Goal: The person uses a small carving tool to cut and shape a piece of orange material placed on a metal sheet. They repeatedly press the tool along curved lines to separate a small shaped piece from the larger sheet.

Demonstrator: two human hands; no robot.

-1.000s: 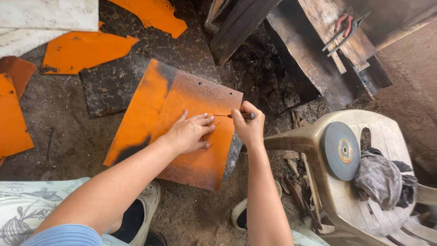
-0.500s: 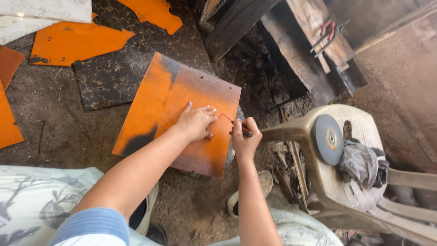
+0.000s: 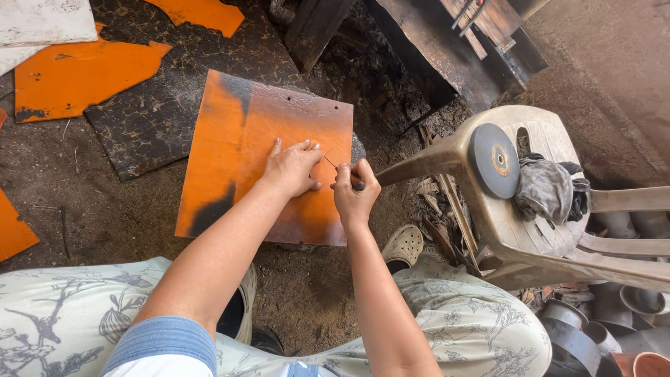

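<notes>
Pressing flat with fingers spread, the left hand (image 3: pixel 292 169) holds down an orange metal sheet (image 3: pixel 269 157) lying on the dirt floor (image 3: pixel 98 216), while the right hand (image 3: pixel 356 192), fingers clamped on a thin pointed scriber (image 3: pixel 340 172), sets its tip on the sheet beside a plastic chair (image 3: pixel 530 230) carrying a grinding disc (image 3: pixel 494 160).

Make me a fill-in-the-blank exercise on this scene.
1. The left hand lies flat on the ____ sheet.
2. The right hand grips a thin ____ tool.
3. The grinding disc rests on a plastic ____.
4. A grey ____ lies beside the disc.

Missing words: orange; pointed; chair; rag
</notes>
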